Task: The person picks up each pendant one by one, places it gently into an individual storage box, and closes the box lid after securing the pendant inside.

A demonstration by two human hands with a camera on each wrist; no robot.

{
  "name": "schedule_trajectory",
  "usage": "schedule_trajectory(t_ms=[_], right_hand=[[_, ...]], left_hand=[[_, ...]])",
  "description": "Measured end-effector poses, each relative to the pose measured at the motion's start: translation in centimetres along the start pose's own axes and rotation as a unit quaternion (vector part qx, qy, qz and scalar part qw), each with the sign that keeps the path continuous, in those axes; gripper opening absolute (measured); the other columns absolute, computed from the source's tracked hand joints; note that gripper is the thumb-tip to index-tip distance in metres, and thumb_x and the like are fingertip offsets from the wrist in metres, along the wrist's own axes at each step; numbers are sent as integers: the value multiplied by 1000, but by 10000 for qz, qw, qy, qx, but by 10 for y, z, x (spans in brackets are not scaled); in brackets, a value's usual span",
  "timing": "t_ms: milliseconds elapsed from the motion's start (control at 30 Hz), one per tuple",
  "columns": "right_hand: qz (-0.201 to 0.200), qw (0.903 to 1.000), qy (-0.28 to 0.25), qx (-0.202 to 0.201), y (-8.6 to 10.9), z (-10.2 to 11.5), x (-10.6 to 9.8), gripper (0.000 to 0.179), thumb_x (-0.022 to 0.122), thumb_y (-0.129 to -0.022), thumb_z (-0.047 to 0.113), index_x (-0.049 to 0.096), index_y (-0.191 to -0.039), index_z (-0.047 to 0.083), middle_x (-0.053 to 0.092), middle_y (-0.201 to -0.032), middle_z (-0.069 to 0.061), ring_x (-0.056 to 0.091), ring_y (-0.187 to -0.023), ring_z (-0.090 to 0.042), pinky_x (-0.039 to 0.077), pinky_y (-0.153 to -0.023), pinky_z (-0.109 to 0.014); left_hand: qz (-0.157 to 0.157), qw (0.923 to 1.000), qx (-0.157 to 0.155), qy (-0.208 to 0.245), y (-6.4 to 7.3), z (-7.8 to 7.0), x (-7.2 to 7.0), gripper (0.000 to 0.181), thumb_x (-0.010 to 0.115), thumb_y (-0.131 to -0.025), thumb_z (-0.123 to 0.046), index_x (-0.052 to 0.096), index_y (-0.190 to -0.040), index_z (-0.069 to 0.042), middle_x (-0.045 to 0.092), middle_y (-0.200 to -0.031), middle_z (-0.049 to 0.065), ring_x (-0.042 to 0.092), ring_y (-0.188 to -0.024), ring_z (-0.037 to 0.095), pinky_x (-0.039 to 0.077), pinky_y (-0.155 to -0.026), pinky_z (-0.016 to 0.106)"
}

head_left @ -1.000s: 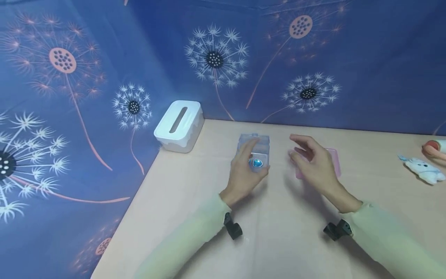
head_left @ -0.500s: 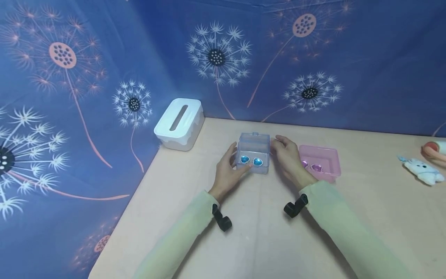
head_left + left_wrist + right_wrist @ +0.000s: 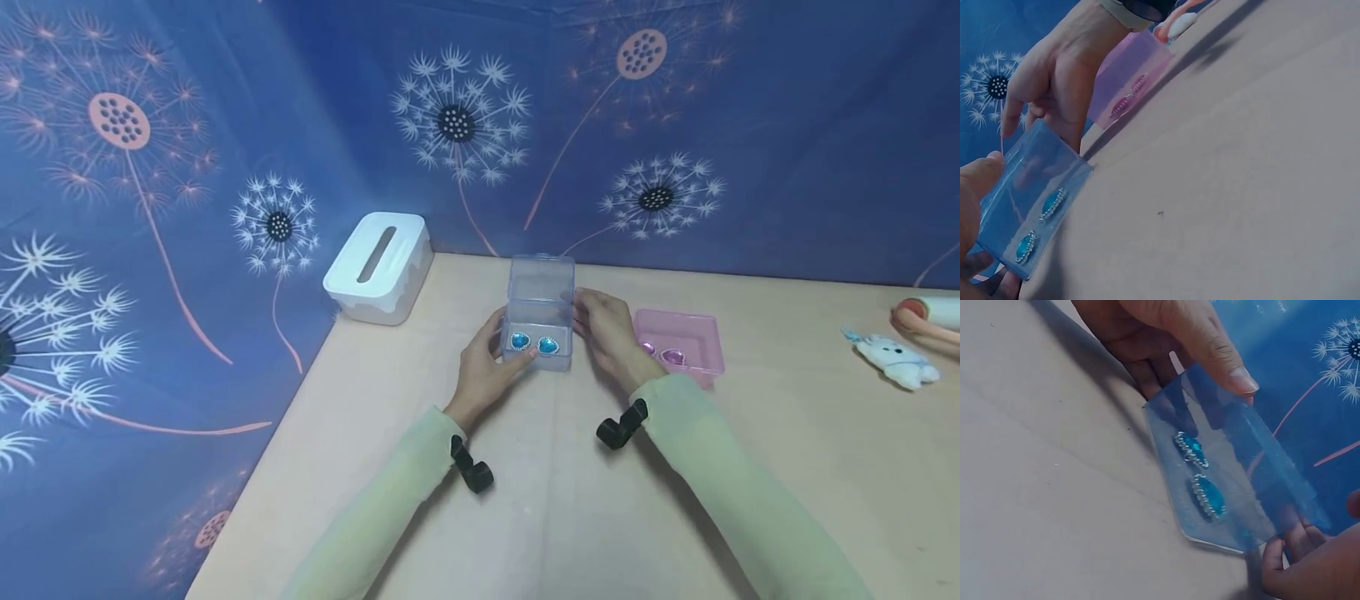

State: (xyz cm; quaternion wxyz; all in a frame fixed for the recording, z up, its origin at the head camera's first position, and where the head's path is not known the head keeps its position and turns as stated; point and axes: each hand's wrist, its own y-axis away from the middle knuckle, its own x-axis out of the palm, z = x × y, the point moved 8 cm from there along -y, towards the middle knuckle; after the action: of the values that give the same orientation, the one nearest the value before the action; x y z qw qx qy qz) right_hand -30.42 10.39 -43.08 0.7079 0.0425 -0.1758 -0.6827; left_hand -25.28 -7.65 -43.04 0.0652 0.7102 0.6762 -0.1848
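A clear blue plastic box (image 3: 536, 360) stands on the table with its hinged lid (image 3: 542, 279) raised at the back. Two blue gems (image 3: 520, 341) edged with small silvery beads lie inside. My left hand (image 3: 482, 371) grips the box's left end, its thumb across the front wall and its fingers behind. At the other end, my right hand (image 3: 611, 333) has its bent fingertips against the box's right side, near the lid. In the right wrist view the left thumb (image 3: 1225, 365) presses the box's rim. To the right sits an uncovered pink plastic box (image 3: 690, 342) with pink gems (image 3: 673, 357).
A white tissue box (image 3: 378, 267) stands at the back left, close to the blue dandelion-print cloth (image 3: 480, 200). Far right lie a small white plush toy (image 3: 896, 360) and a white roll with red end (image 3: 930, 312). Pale cloth (image 3: 525, 500) covers the table.
My right hand has moved left from over the pink box to the blue box. The left hand has shifted to the box's left side, and the lid now reaches higher in view.
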Motion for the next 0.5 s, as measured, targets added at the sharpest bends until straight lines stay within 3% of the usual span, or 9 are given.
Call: schedule_trajectory(t_ms=[167,333,500], right_hand=[[199,9992,276,-225,3,9,6,54,37,-105,29,25,-151,3,43,-144,-21,56,-118,-21,39,-112,-39],[390,9952,644,-627,10,21,13,59,34,-104,38,15,-155,14,40,-147,-25,46,-131,-36,33,-116,-46],[597,9853,1116,-1151,18,30,23,59,37,-102,45,35,-147,7,44,-142,-27,43,-132,-41,32,-114,-54]], left_hand=[[5,10000,-41,-74,-1,0,-2,81,79,-80,-27,36,-149,-15,46,-146,12,50,-132,30,47,-104,37],[76,9998,-42,-195,-2,-1,-3,86,83,-76,-28,38,-148,-15,47,-146,11,52,-130,30,48,-103,37],[135,9989,-165,-421,-4,-1,-3,90,85,-74,-31,36,-149,-16,47,-146,11,54,-128,30,50,-100,34]])
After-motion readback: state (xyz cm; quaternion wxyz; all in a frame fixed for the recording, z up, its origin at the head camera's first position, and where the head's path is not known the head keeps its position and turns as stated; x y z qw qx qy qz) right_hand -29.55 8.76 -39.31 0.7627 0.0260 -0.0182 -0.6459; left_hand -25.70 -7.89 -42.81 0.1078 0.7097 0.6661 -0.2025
